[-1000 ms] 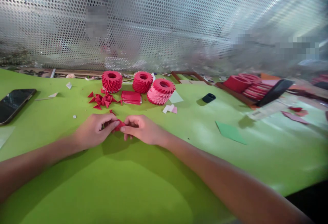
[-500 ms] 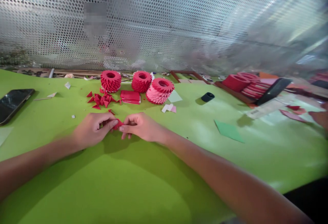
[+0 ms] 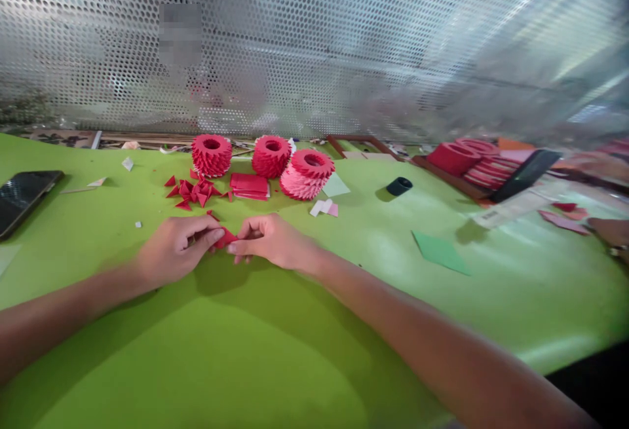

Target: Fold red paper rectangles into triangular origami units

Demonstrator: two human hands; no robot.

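Left hand [image 3: 171, 249] and right hand [image 3: 272, 242] both pinched nearly closed on a small folded red paper triangle [image 3: 225, 239], fingertips meeting at it, over the green counter [image 3: 246, 350]. Just ahead: loose red paper triangles [image 3: 192, 192], a stack of red paper slips [image 3: 249, 185], three spiky red origami rings [image 3: 211, 156]. Phone [image 3: 22, 192] well left.

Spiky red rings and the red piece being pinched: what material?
The spiky red rings look like matte paper: many folded triangular units with crisp creases. The folded red piece looks like the same matte paper, though it is mostly hidden.
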